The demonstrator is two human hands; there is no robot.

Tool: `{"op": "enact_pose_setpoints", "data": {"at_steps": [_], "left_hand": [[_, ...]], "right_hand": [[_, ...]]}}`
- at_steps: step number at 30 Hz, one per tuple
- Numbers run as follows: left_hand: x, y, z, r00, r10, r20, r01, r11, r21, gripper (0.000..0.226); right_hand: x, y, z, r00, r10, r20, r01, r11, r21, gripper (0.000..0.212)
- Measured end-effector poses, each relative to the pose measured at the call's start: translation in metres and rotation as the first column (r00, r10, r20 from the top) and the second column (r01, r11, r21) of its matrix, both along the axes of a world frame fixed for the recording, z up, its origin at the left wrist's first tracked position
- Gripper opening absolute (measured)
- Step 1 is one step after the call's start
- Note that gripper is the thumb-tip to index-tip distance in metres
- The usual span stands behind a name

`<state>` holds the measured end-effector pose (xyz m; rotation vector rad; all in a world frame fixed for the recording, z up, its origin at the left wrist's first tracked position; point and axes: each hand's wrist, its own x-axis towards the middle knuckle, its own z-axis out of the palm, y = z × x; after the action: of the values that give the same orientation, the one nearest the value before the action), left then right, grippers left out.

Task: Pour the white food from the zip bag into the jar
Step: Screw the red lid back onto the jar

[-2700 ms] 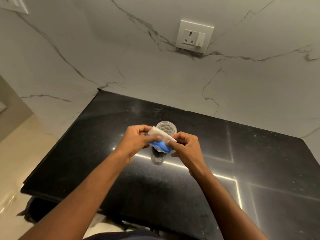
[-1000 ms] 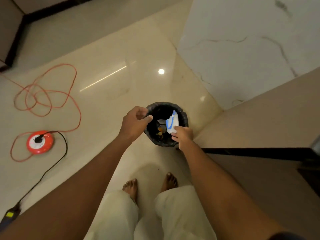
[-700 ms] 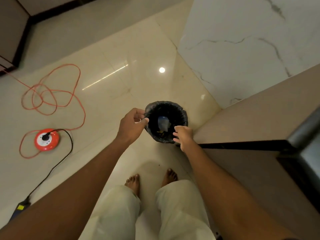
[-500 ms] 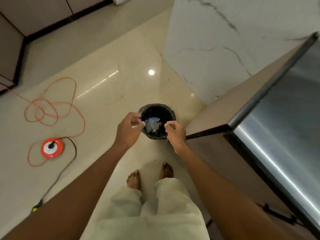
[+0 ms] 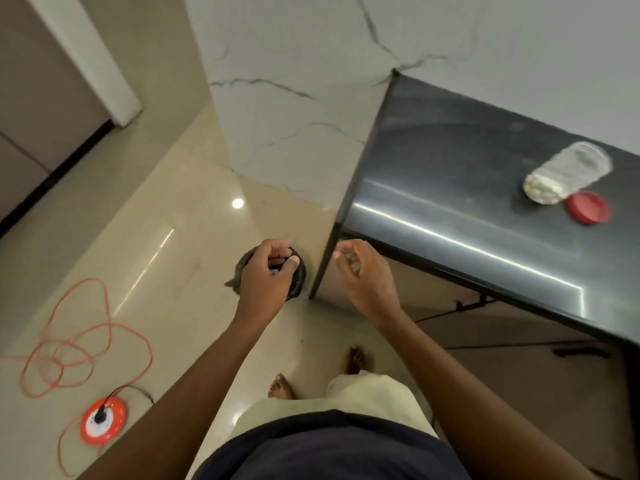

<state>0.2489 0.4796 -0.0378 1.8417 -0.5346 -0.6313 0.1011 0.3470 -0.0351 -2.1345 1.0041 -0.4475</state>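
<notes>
The clear jar (image 5: 568, 171) stands on the black counter (image 5: 450, 174) at the right, with white food in its bottom and no lid on. Its red lid (image 5: 588, 207) lies flat beside it, nearer to me. My left hand (image 5: 266, 275) hovers over the black bin (image 5: 298, 278) on the floor, fingers loosely curled and holding nothing. A blue scrap of the zip bag (image 5: 273, 270) shows in the bin through my fingers. My right hand (image 5: 363, 275) floats beside the counter's corner, fingers apart and empty.
An orange cable (image 5: 86, 327) loops over the tiled floor to a round orange reel (image 5: 103, 420) at lower left. The marble wall (image 5: 294, 116) meets the counter's left end. My bare feet (image 5: 282, 386) stand just behind the bin.
My right hand dropped the blue-and-white zip bag into the bin and both hands drew back. My head turned right, bringing the counter, jar and lid into view.
</notes>
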Motion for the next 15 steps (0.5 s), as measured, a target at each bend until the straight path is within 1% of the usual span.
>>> {"op": "enact_pose_setpoints", "data": {"at_steps": [3, 5, 10, 15], "left_hand": [[-0.026, -0.030, 0.005, 0.994, -0.103, 0.024, 0.103, 0.995, -0.013, 0.022], [-0.045, -0.053, 0.010, 0.984, -0.174, 0.039, 0.175, 0.984, -0.030, 0.023], [-0.091, -0.108, 0.021, 0.942, -0.327, 0.081, 0.332, 0.942, -0.058, 0.023], [-0.135, -0.178, 0.020, 0.907, -0.413, 0.081, 0.419, 0.905, -0.069, 0.023]], "right_hand": [[-0.044, -0.015, 0.007, 0.993, -0.113, 0.040, 0.115, 0.991, -0.069, 0.017], [-0.071, -0.027, 0.011, 0.977, -0.206, 0.060, 0.211, 0.974, -0.085, 0.016], [-0.133, -0.060, 0.022, 0.921, -0.373, 0.112, 0.381, 0.923, -0.059, 0.019], [-0.191, -0.107, 0.025, 0.865, -0.487, 0.119, 0.496, 0.866, -0.063, 0.021]]}}
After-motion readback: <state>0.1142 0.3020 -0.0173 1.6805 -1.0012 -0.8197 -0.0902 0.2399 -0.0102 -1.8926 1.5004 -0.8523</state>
